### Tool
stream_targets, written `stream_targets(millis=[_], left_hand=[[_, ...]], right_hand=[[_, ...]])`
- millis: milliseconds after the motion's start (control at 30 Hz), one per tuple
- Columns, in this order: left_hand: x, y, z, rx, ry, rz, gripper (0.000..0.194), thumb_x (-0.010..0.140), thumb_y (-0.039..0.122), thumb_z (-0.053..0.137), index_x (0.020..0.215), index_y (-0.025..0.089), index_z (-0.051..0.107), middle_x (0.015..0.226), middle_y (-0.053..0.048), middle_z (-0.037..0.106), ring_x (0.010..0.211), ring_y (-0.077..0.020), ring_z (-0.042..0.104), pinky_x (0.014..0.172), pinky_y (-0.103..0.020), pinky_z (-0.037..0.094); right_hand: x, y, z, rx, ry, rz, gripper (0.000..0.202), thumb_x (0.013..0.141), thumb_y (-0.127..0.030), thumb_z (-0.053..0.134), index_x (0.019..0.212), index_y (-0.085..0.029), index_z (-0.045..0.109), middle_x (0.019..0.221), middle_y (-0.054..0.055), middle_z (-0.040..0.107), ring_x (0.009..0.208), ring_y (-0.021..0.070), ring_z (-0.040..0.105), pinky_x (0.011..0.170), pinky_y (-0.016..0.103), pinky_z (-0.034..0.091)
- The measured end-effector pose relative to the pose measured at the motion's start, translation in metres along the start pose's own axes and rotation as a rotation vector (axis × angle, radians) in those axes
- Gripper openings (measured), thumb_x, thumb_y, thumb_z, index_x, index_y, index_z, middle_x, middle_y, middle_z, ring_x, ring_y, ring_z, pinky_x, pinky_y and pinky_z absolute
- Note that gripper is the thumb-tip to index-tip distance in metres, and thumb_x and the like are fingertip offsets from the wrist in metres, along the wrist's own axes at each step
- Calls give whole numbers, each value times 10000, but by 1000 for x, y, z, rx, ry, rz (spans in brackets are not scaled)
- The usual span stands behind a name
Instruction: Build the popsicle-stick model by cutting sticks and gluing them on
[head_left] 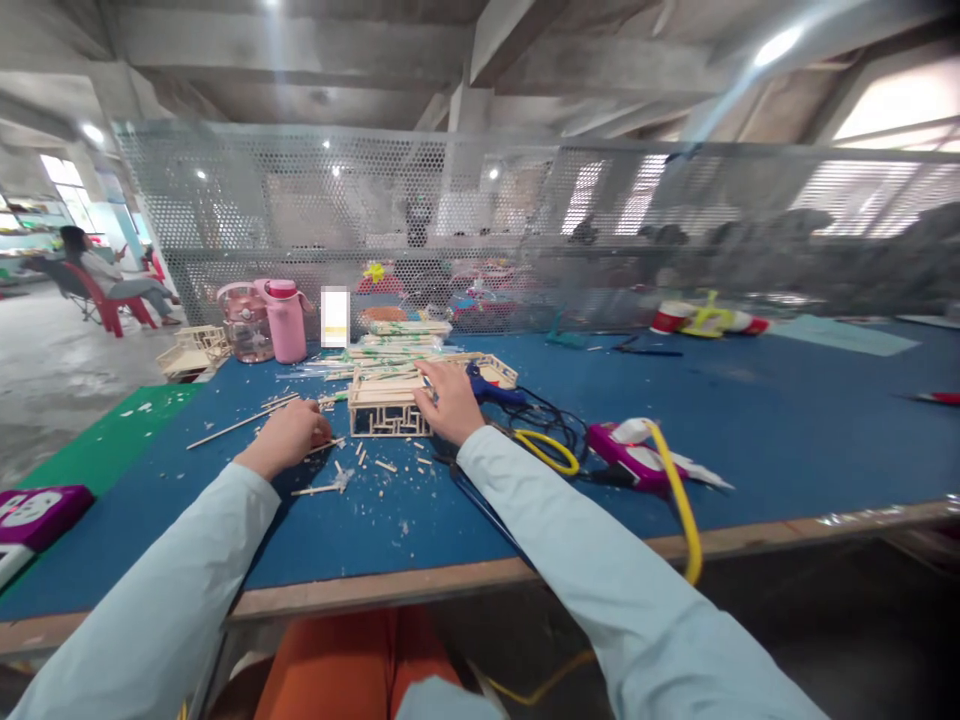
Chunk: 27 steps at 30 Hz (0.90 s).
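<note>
My left hand (289,437) is low over the blue tabletop, its fingers pinched at a thin wooden stick (327,446). My right hand (452,400) grips the right end of a small model frame (390,408) built of pale wooden sticks, with lattice on its front side. Part of the frame is hidden behind that hand. Short stick offcuts (385,466) are scattered in front of the frame. A longer stick (241,420) lies to the left of my left hand. Just beyond my right hand is a blue-handled tool (491,387), partly covered.
A purple glue gun (637,455) with a yellow cable (679,500) lies to the right. Bundled sticks (405,345) are stacked behind the frame. A pink bottle (286,325) and a clear jug (247,325) stand at the back left, before a perforated metal screen (300,190).
</note>
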<state>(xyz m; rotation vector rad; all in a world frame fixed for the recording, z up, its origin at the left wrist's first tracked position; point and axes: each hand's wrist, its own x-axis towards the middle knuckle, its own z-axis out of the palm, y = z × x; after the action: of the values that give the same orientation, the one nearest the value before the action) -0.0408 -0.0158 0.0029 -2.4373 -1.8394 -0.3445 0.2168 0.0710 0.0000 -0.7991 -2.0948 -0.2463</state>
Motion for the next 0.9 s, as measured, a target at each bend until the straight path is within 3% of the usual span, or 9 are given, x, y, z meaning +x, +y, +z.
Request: stream_targets(millis=[67,167,267,467,567,667,733,833,900], left_hand=[[-1,-1,-4,-65,86,-55,236,779,242,489,832,201,716,908,-106,672,845,-220,593,756,-294,430],[-5,-4,-12,-111,220,-269,289,813,302,440,948,203,675,905,-93,698,814,-220,613,695,-279,416],[-8,-8,-17,-57,246,-431,335,810,362,446,973,186,680,913,-115,712,835,-254,631,654,-283,405],[-11,-25,-13,28,275,-535,398,830,331,388,994,163,708,980,-155,703,879,-284,638,697,-313,438],[-12,-36,-10,61,244,-520,380,787,206,421,1035,129,698,1033,-171,684,972,-289,614,774,-317,448],[-12,-35,-12,68,235,-487,390,785,219,445,1075,97,675,1039,-193,672,1028,-305,582,803,-333,446],[-10,-26,-14,40,165,-430,373,790,293,470,1028,114,695,1007,-177,682,953,-296,605,777,-330,448],[-6,-5,-14,-46,-95,-251,274,769,343,521,869,201,733,875,-80,719,819,-227,635,702,-268,439],[-3,7,-12,-60,-182,-197,223,754,322,544,831,222,728,844,-49,725,790,-202,639,668,-248,424]], right_hand=[[0,-1,0,4,3,-1,405,819,-280,467,1194,-148,544,1100,137,612,1034,270,502,914,424,365],[0,-1,-1,9,0,8,402,813,-278,479,1186,-146,551,1082,133,618,1023,266,510,911,414,370],[1,-2,-2,20,-7,19,401,810,-263,479,1184,-142,553,1079,136,616,1024,263,512,915,411,374],[1,-3,-3,41,-12,22,405,808,-264,473,1180,-128,558,1064,145,622,1008,273,517,905,419,382],[2,-4,-3,49,-6,20,400,808,-259,471,1180,-137,555,1061,140,621,1004,269,515,907,414,380],[2,-3,-3,51,-8,23,396,809,-259,471,1177,-140,554,1048,134,619,987,265,517,897,409,384],[2,-3,-2,47,-13,25,392,806,-258,475,1170,-137,557,1036,132,618,974,263,518,885,404,387],[1,-2,-1,47,-14,22,381,802,-249,481,1154,-129,564,1016,133,618,955,256,516,875,395,388],[2,-2,-2,54,-5,16,352,802,-244,482,1121,-131,580,994,129,620,941,248,516,869,388,388]])
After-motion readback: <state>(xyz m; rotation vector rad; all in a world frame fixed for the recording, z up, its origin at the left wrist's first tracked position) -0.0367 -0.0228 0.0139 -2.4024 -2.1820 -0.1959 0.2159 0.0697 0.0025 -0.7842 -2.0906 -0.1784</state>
